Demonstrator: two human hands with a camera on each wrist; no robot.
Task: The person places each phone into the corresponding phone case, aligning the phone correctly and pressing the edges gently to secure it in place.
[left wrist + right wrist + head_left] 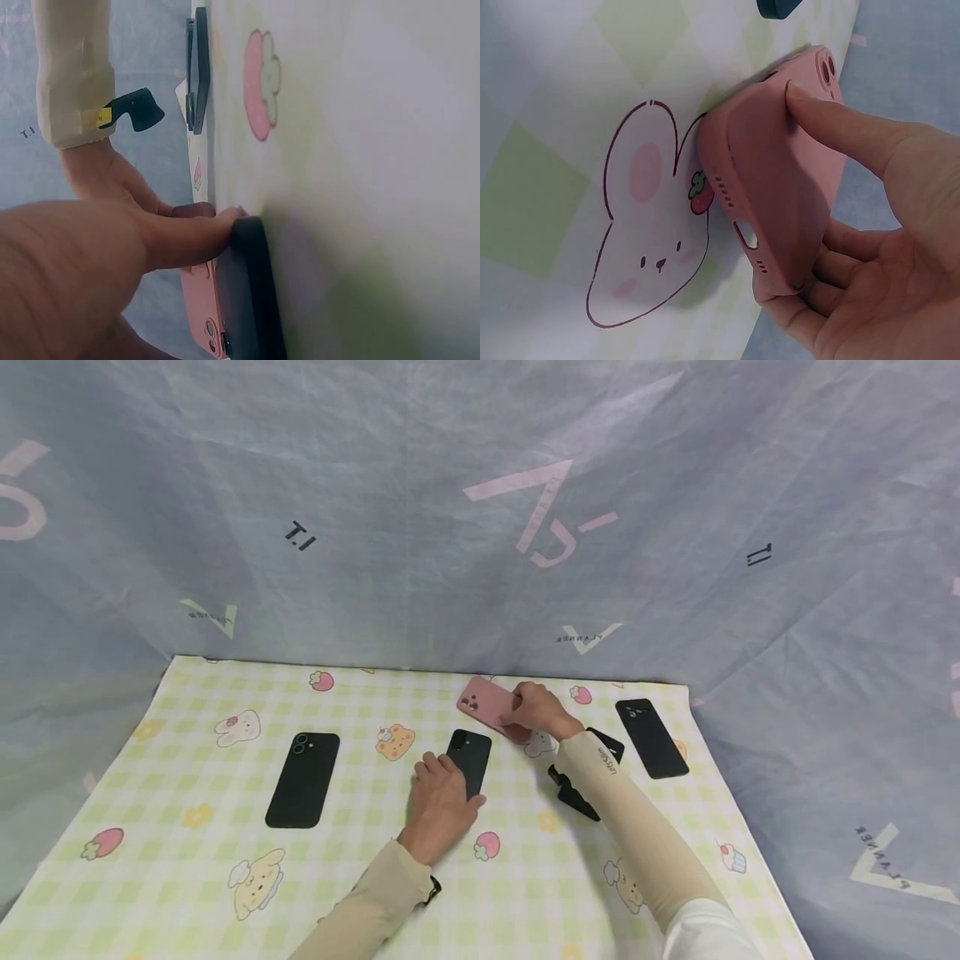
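My right hand [542, 710] holds a pink phone case [483, 700] near the back edge of the table. In the right wrist view the case [772, 150] is tilted up off the cloth, its port cut-out showing. The thumb [847, 131] lies on its back, and other fingers are at its far edge and lower corner. To the front left, my left hand [438, 802] grips a black phone [474, 756] lying flat with its camera end away from me. The left wrist view shows the thumb [187, 238] against the end of that phone [262, 300]; the palm hides its lower part.
Another black phone [303, 781] lies to the left. At the right is a black phone case [651, 739] with camera holes. My right forearm partly covers other black cases [577, 802]. A grey fabric sheet [375, 568] rises behind the table's checked cloth [172, 860].
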